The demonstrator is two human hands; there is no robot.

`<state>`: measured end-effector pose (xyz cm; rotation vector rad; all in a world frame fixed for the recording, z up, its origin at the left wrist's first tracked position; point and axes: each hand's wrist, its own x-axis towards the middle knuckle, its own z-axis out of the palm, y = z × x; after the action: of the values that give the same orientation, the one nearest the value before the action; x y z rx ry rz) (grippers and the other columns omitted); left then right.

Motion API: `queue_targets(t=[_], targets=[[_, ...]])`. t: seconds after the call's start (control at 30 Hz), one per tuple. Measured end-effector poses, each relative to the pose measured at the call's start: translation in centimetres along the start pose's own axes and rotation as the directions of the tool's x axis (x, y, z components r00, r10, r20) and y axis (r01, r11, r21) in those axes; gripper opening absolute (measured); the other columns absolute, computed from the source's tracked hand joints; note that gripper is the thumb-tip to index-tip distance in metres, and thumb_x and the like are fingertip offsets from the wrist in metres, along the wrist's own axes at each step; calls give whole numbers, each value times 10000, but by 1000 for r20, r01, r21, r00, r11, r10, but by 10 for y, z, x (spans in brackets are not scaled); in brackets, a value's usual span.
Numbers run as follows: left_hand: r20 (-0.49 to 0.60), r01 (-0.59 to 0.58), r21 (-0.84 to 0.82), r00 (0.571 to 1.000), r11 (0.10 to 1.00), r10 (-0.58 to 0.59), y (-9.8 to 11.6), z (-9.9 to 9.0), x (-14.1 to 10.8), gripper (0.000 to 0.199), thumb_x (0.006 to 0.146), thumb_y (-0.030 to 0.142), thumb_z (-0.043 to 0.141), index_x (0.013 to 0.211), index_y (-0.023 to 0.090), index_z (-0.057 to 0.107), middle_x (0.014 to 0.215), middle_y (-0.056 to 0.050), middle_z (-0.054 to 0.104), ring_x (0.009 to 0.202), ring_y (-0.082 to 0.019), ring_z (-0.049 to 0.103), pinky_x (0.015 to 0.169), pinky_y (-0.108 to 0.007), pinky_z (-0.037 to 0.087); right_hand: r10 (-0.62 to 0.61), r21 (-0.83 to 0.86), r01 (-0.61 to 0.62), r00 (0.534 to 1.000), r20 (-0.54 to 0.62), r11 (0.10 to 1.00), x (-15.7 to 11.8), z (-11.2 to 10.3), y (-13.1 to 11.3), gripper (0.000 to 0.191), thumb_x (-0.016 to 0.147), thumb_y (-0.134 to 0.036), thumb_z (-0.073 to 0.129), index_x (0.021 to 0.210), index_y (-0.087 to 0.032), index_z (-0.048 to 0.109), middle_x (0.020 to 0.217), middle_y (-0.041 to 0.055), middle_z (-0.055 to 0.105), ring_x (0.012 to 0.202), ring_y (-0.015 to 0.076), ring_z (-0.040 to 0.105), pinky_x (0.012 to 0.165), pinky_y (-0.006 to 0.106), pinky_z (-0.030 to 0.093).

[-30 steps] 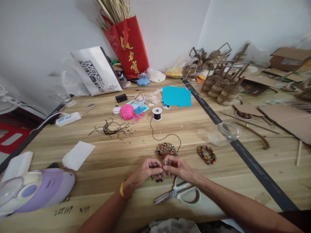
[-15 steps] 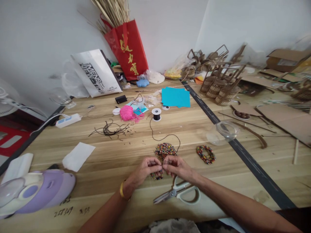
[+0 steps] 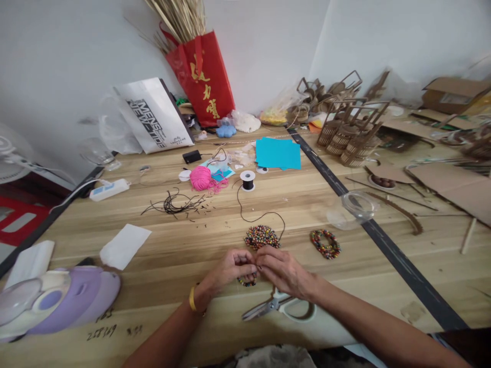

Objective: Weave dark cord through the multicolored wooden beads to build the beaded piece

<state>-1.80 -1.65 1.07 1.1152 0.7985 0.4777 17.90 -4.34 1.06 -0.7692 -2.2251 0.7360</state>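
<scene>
Both my hands meet fingertip to fingertip over the near middle of the table. My left hand is closed in a pinch on thin black cord, and a short string of coloured beads shows just below its fingers. Turned back-up, my right hand pinches at the same spot; its fingers cover most of the cord there. Right behind the fingertips lies a heap of small multicoloured beads. Scissors with pale handles lie under my right wrist, partly covered. A coiled beaded bracelet rests to the right.
A spool of black cord stands behind the beads, its loose end running toward them. Further left are cut black cord pieces and pink yarn. A clear plastic container, woven baskets and cardboard occupy the right side.
My right hand has rolled over so its back faces up, with its fingers now covering the cord. My left hand stays almost in place.
</scene>
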Motion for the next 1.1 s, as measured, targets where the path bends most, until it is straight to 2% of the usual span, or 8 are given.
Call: queue_targets(t=[0.2, 0.47, 0.57, 0.7, 0.83, 0.93, 1.03, 1.1], targets=[[-1, -7, 38, 1000, 999, 7, -5, 0, 2, 330, 674, 404, 758, 692, 115, 598, 596, -13, 628, 514, -89, 553, 536, -206, 444, 44, -37, -44, 999, 1, 998, -1, 1, 1, 175, 961, -193, 390, 934, -164, 560, 839, 75, 596, 742, 148, 541, 675, 257, 454], [-4, -44, 93, 999, 995, 44, -3, 3, 0, 319, 679, 407, 748, 679, 114, 621, 581, -18, 625, 513, -94, 549, 525, -201, 430, 72, -23, -71, 996, 42, 997, 1, -6, -2, 140, 954, -220, 424, 937, -173, 555, 805, 60, 598, 723, 144, 553, 658, 244, 426], [-24, -56, 58, 998, 997, 58, 1, 3, -1, 312, 668, 401, 755, 695, 115, 632, 582, -22, 637, 529, -107, 573, 544, -211, 449, 49, -81, -41, 994, 96, 996, 4, -18, -3, 132, 943, -249, 458, 973, -172, 561, 849, 68, 602, 773, 156, 563, 681, 249, 428], [-88, -65, 4, 994, 998, 65, 5, 0, -2, 313, 637, 390, 772, 673, 112, 633, 590, -24, 640, 527, -106, 572, 543, -210, 460, 74, -290, -27, 985, 153, 957, 8, -39, -2, 153, 929, -220, 456, 885, -170, 593, 816, 61, 592, 743, 161, 552, 654, 257, 399], [-97, -87, -12, 992, 996, 85, 5, -3, -1, 292, 662, 371, 750, 668, 106, 628, 622, -44, 657, 533, -107, 574, 546, -212, 464, 134, -219, -106, 984, 117, 970, 6, -65, 2, 133, 912, -238, 500, 876, -181, 614, 800, 42, 618, 728, 149, 566, 640, 243, 395], [-101, -95, -10, 990, 995, 93, 4, -3, -1, 281, 673, 355, 746, 667, 105, 618, 626, -46, 660, 529, -102, 571, 543, -207, 460, 255, -190, -223, 953, 166, 956, -1, -84, 9, 145, 886, -283, 555, 805, -185, 623, 676, 2, 590, 581, 120, 529, 541, 225, 362], [-100, -70, -15, 993, 997, 68, 2, 0, -1, 296, 663, 364, 756, 659, 111, 603, 610, -32, 652, 508, -94, 565, 530, -203, 458, 294, -274, -235, 935, 197, 933, -6, -95, 12, 114, 794, -305, 676, 827, -197, 658, 843, 37, 628, 739, 162, 590, 607, 237, 394], [-105, -43, -13, 994, 999, 42, 1, 3, 0, 306, 655, 370, 763, 655, 117, 591, 600, -23, 647, 493, -91, 564, 517, -200, 454, 303, -326, -240, 940, 158, 914, -5, -93, 9, 229, 732, -301, 735, 928, -208, 662, 968, 60, 622, 834, 192, 594, 649, 249, 409]])
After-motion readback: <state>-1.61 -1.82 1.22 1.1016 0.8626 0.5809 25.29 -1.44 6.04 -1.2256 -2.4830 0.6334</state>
